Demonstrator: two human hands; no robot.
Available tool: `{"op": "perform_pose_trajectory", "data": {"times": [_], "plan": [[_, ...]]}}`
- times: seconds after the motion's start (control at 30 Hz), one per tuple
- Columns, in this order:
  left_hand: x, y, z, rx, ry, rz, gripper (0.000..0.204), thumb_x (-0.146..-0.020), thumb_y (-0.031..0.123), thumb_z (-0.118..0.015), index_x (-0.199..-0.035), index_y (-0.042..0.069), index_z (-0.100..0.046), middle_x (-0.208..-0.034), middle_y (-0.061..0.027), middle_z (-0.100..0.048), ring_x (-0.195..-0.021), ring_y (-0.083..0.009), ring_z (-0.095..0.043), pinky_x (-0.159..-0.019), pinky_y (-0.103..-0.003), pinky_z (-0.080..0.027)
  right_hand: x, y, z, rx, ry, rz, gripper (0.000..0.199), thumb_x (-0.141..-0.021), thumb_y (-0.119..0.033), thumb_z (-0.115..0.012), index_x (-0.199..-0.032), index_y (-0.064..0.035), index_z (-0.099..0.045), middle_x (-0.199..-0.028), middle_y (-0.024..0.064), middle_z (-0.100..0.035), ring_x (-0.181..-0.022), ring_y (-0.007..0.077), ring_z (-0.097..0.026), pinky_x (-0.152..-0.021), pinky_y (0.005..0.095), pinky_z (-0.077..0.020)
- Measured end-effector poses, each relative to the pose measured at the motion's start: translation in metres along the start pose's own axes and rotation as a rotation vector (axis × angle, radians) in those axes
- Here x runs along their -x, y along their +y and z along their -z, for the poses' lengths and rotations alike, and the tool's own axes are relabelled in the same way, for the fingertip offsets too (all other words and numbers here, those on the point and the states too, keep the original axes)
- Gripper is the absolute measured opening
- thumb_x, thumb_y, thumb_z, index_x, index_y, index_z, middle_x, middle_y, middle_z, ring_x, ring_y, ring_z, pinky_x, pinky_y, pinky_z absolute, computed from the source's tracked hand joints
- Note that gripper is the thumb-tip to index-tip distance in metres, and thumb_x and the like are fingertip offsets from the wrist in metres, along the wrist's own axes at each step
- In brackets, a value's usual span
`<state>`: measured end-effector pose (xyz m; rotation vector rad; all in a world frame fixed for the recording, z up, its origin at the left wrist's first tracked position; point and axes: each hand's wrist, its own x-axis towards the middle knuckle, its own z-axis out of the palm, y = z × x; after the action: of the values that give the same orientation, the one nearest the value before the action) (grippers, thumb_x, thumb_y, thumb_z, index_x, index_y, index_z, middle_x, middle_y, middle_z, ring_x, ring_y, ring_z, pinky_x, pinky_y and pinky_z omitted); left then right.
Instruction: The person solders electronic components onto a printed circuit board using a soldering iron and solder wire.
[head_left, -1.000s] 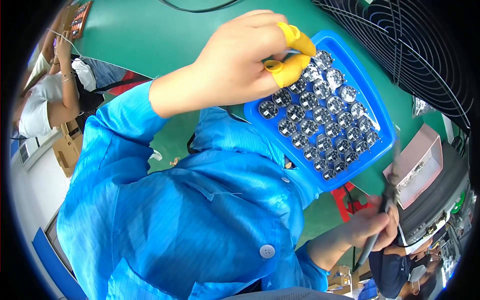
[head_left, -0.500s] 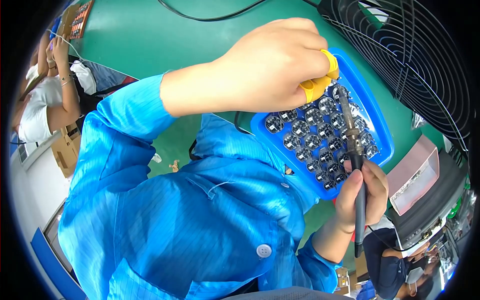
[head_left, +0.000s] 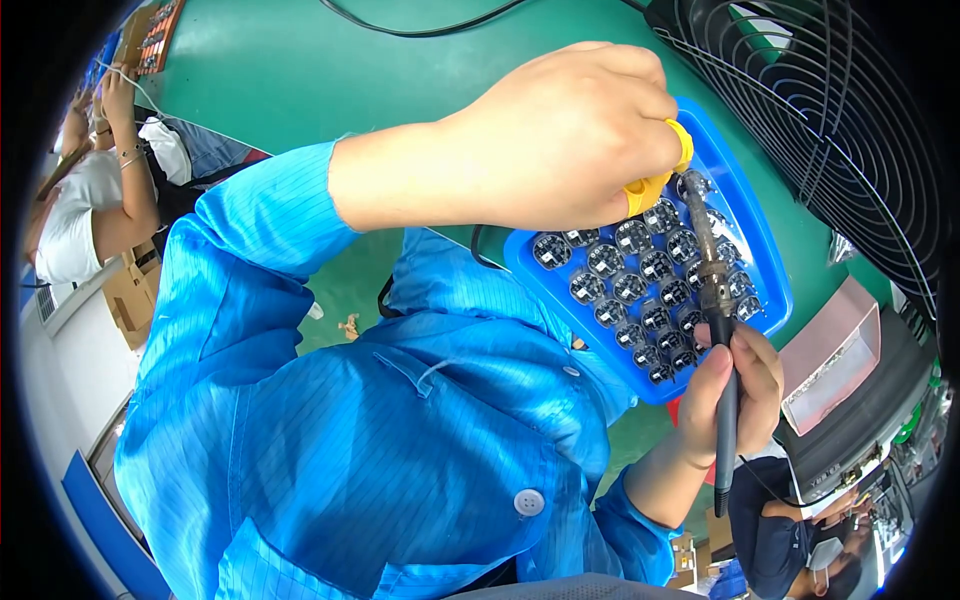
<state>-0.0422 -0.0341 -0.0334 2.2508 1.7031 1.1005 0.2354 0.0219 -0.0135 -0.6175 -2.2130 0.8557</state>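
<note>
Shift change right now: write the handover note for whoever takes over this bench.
Left hand: yellow finger cots on, fingertips down at the top of the blue tray.
Right hand: grips the soldering iron, tip over the tray's top rows.
Tray: on the green bench, holding rows of small round parts.
Done: can't tell which parts are soldered.
Left: check each part.

A blue tray [head_left: 762, 262] of small round parts lies tilted; a soldering iron [head_left: 712, 290] (dark-handled) points down into it.
</note>
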Motion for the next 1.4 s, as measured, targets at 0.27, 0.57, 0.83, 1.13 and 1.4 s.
{"op": "perform_pose_trajectory", "data": {"times": [0.27, 0.57, 0.83, 1.13, 1.4], "plan": [[0.000, 0.000, 0.000, 0.017, -0.014, -0.021, 0.026, -0.054, 0.000, -0.078, -0.069, 0.004, -0.057, -0.082, -0.0095, -0.062, -0.090, -0.0296, -0.062, -0.072, -0.038, -0.054, -0.002, 0.003, 0.002, -0.034, 0.000, -0.010, 0.021, -0.085, -0.004, -0.073, -0.096, 0.0066, -0.058, -0.085, 0.0242, -0.068, -0.065, 0.0289, -0.071, -0.057, 0.0330, -0.0593], [-0.002, -0.002, 0.004, -0.043, -0.028, -0.048, 0.016, -0.060, 0.014, -0.074, -0.070, 0.007, -0.063, -0.076, -0.0048, -0.061, -0.084, -0.0253, -0.059, -0.075, -0.036, -0.052, -0.006, 0.008, 0.008, -0.010, -0.026, 0.054, 0.020, -0.083, -0.004, -0.073, -0.092, 0.0068, -0.059, -0.084, 0.0239, -0.068, -0.064, 0.0283, -0.069, -0.056, 0.0328, -0.0573], [0.005, -0.003, 0.011, -0.028, 0.029, -0.010, 0.017, -0.061, 0.011, -0.075, -0.072, 0.006, -0.064, -0.077, -0.0055, -0.062, -0.084, -0.0262, -0.060, -0.075, -0.037, -0.052, -0.015, 0.007, 0.014, 0.003, -0.106, 0.085, 0.022, -0.083, -0.008, -0.075, -0.092, 0.0059, -0.060, -0.083, 0.0231, -0.068, -0.064, 0.0295, -0.066, -0.059, 0.0361, -0.0559], [0.013, -0.008, 0.024, -0.093, 0.085, 0.031, 0.018, -0.061, 0.009, -0.075, -0.075, 0.006, -0.065, -0.078, -0.0062, -0.062, -0.083, -0.0264, -0.060, -0.074, -0.036, -0.052, -0.025, 0.004, -0.010, -0.015, -0.055, 0.073, 0.025, -0.080, -0.007, -0.078, -0.094, 0.0062, -0.061, -0.087, 0.0238, -0.069, -0.071, 0.0301, -0.068, -0.065, 0.0355, -0.0562], [0.012, -0.012, 0.023, -0.069, 0.069, 0.017, 0.018, -0.059, 0.010, -0.073, -0.074, 0.006, -0.065, -0.075, -0.0061, -0.059, -0.082, -0.0261, -0.059, -0.073, -0.036, -0.052, -0.027, 0.004, -0.015, 0.004, -0.022, 0.072, 0.023, -0.080, -0.003, -0.076, -0.094, 0.0068, -0.061, -0.086, 0.0238, -0.068, -0.068, 0.0286, -0.068, -0.062, 0.0332, -0.0561]]}}
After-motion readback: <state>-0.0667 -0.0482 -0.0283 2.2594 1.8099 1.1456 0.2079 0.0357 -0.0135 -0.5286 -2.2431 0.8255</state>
